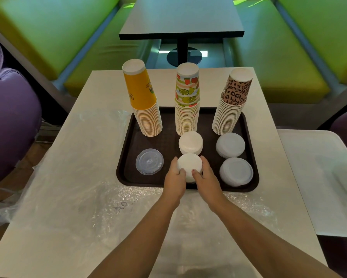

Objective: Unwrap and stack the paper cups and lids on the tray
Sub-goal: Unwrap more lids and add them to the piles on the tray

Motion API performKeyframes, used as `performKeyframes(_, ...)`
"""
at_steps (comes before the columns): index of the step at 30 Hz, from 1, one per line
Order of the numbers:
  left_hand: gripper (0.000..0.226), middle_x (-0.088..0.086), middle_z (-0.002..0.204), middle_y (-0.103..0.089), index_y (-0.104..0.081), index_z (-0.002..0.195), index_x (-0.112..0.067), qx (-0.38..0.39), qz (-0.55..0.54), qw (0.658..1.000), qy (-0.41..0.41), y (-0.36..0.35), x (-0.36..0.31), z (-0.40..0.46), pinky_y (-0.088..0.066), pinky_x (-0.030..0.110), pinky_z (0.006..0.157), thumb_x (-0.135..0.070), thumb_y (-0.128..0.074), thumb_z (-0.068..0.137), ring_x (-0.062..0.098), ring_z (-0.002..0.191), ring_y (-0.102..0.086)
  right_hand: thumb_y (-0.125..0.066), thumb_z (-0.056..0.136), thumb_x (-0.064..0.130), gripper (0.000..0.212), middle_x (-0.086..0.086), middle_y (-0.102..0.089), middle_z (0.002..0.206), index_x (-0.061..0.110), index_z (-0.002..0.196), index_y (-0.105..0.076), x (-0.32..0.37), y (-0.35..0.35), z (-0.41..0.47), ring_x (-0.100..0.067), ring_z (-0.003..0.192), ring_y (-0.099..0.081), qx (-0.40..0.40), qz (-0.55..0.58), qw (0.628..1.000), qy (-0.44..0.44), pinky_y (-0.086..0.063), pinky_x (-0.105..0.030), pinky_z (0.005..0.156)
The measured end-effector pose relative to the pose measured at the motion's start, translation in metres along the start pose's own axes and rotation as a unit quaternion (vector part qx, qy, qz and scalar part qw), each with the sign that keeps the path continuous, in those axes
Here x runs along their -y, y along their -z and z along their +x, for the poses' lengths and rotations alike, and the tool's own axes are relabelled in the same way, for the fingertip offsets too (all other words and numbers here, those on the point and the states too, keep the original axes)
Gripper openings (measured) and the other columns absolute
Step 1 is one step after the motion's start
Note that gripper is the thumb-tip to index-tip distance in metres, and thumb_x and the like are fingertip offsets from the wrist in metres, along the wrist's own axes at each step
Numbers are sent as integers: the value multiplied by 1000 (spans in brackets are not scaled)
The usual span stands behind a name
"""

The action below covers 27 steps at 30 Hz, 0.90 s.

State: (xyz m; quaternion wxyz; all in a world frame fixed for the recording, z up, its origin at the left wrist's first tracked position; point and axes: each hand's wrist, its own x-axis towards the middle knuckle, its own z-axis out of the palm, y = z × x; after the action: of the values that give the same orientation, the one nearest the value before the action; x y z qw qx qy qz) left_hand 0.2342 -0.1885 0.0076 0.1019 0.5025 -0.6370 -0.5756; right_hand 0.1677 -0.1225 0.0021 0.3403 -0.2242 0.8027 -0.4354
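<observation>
Head view: both hands cup the near white lid stack (189, 164) at the tray's (254, 177) front edge, left hand (175, 176) and right hand (205, 176) each with a closed grip on its sides, probably to keep the stack square. Three inverted cup stacks (186, 109) line the back; empty plastic wrap (100, 209) lies on the worktop (82, 91).

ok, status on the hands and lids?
Both hands, left and right, grip white lid stack at tray front. Cup stacks upright behind. Nothing blocking.
</observation>
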Motion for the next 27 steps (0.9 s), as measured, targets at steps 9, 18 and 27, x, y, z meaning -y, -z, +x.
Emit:
performKeyframes(9, 49, 6, 146, -38, -23, 149, -17, 2, -9, 1000, -5, 4, -4, 0, -33, 36, 109, -17, -37, 101, 22, 131, -38, -46, 98, 24, 56, -3, -34, 149, 19, 148, -21, 7, 5, -3, -19, 133, -37, -4, 8, 1000, -3, -34, -27, 102)
performKeyframes(18, 40, 5, 135, -46, -35, 139, -18, -23, -29, 999, -16, 4, -13, -1, -41, 29, 95, -14, -40, 100, 13, 109, -43, -48, 98, 20, 51, 0, -42, 141, 23, 145, -29, 12, 6, -7, -9, 117, -42, -3, 24, 999, 24, -37, -22, 92)
performKeyframes(27, 47, 8, 143, -41, -29, 145, -15, -16, 39, 999, -30, 3, -7, -8, -36, 35, 107, -8, -39, 99, 23, 127, -42, -42, 100, 17, 51, -4, -39, 146, 18, 148, -24, 3, 5, -10, -19, 131, -40, -5, -33, 999, 22, -35, -28, 103)
